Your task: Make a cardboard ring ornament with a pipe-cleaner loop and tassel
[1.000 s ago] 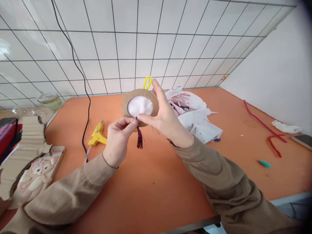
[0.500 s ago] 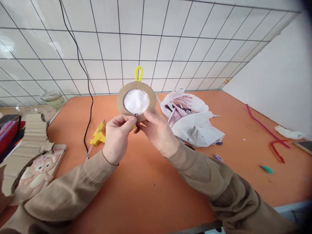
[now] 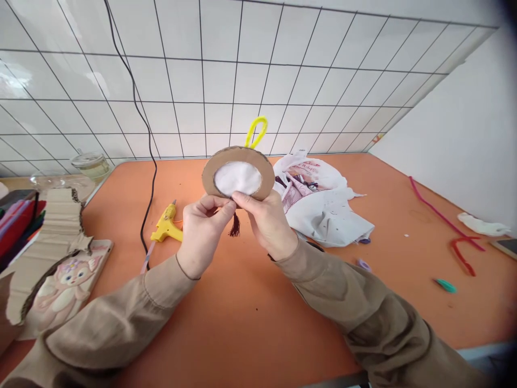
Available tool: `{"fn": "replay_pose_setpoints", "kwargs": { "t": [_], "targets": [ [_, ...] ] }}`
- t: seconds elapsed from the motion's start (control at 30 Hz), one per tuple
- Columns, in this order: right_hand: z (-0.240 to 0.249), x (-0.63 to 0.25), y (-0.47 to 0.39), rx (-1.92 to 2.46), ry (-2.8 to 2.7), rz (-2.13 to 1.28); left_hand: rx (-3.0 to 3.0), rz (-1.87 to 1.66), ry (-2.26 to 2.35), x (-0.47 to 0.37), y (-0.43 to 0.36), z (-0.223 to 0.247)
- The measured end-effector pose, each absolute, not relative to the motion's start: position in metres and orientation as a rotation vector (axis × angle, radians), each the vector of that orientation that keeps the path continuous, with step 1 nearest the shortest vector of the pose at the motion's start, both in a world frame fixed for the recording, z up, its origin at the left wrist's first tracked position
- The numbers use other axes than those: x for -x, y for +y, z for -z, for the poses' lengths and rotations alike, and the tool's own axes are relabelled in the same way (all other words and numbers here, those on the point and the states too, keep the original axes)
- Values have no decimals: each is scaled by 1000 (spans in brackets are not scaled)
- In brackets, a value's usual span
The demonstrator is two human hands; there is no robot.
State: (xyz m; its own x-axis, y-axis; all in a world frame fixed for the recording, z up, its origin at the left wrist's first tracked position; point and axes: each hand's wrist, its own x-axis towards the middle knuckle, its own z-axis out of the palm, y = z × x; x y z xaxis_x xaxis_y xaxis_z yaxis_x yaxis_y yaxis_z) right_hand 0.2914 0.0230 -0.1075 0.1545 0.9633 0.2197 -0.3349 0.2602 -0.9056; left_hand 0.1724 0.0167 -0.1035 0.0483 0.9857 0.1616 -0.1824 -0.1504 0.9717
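Observation:
A round cardboard ring (image 3: pixel 209 173) with a white centre (image 3: pixel 237 178) is held up over the orange table. From its top edge a yellow fuzzy loop (image 3: pixel 257 132) sticks up, leaning right. A dark red tassel (image 3: pixel 235 225) hangs below the ring, between the hands. My left hand (image 3: pixel 203 229) pinches at the ring's bottom edge, thumb and forefinger together. My right hand (image 3: pixel 267 222) grips the lower right of the ring, its thumb on the front face. The two thumbs nearly meet at the bottom.
A yellow glue gun (image 3: pixel 166 225) lies left of my hands, near a black cable (image 3: pixel 150 196). Torn cardboard (image 3: pixel 56 221) and a cartoon-printed box (image 3: pixel 75 280) are at left. A white plastic bag (image 3: pixel 323 215) sits at right, with red fuzzy sticks (image 3: pixel 460 253) and a green piece (image 3: pixel 446 285) farther right.
The ring has shifted right and tilted, its yellow loop now leaning right. The tassel hangs more freely. My right thumb has moved to the bottom centre, and the small dark loop there is covered.

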Motion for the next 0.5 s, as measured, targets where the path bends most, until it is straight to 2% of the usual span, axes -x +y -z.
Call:
{"fn": "replay_pose_setpoints", "kwargs": {
  "t": [0.13,0.5],
  "targets": [
    [105,-296,23,819,-1050,-1017,-1195,-1289,947,-172,17,103],
    [99,-301,23,804,-1000,-1204,-1004,-1182,949,-172,20,106]
  ]
}}
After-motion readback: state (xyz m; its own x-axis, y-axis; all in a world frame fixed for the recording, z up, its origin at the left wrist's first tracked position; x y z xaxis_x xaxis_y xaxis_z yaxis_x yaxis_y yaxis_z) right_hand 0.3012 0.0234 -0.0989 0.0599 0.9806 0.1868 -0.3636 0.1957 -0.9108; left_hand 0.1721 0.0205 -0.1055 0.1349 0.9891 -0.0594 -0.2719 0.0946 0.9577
